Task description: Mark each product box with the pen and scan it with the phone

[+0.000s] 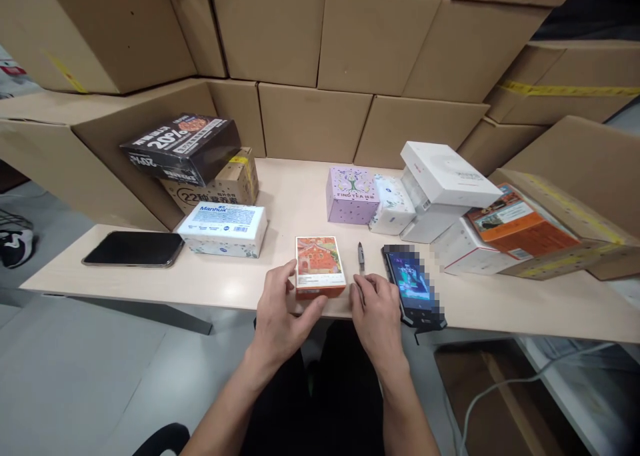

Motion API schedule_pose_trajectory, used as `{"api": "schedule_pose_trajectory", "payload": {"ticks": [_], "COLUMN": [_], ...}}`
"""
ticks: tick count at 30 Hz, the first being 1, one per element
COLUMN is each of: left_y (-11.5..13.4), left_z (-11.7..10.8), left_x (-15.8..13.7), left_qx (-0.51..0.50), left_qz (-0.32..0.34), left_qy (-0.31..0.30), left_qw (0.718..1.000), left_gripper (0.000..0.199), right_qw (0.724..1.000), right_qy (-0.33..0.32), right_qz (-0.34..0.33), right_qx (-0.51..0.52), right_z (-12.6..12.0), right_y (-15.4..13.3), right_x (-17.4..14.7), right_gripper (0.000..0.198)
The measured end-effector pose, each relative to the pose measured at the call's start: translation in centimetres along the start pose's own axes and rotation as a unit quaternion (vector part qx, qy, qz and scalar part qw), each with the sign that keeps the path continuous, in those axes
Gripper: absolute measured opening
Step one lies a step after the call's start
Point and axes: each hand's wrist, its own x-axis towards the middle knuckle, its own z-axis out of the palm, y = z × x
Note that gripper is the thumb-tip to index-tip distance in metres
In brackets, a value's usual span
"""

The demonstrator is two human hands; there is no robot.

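Note:
A small orange box (319, 263) with a house picture on its lid lies flat near the table's front edge. My left hand (285, 309) curls about its near left corner, fingers along the left side and thumb at the front face. To the right, my right hand (377, 309) rests on the table with its fingers closed over the lower end of a dark pen (361, 257); the pen's upper end points away from me. Just beside that hand lies a black handheld device (411, 283) with a lit screen, partly blurred out.
A tissue pack (225, 229) and black phone (134, 249) lie left, below a stacked black box (185, 146). A purple tea box (353, 196), a small tissue pack (393, 205), white boxes (445, 176) and an orange carton (523, 219) stand right. Cardboard boxes (313, 123) wall the back.

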Motion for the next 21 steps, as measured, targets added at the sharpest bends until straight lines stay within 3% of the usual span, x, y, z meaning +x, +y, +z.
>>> {"api": "schedule_pose_trajectory", "payload": {"ticks": [3, 6, 12, 21], "left_y": [-0.8, -1.8, -2.4, -2.0], "left_z": [-0.1, 0.1, 0.5, 0.5], "left_x": [0.1, 0.3, 0.3, 0.4], "left_qx": [-0.075, -0.119, -0.129, -0.124], "left_qz": [-0.009, -0.022, -0.019, -0.031], "left_qy": [0.005, -0.003, -0.022, -0.053], "left_qw": [0.997, 0.993, 0.991, 0.990], "left_gripper": [0.036, 0.030, 0.034, 0.048], "right_qw": [1.000, 1.000, 1.000, 0.997], "right_qy": [0.001, 0.005, 0.003, -0.023], "right_qz": [-0.001, 0.001, 0.007, 0.022], "right_qx": [0.009, 0.013, 0.012, -0.077], "right_z": [0.1, 0.2, 0.2, 0.4], "right_y": [0.2, 0.3, 0.3, -0.2], "right_x": [0.0, -0.1, -0.1, 0.2], "right_gripper": [0.031, 0.029, 0.029, 0.037]}}
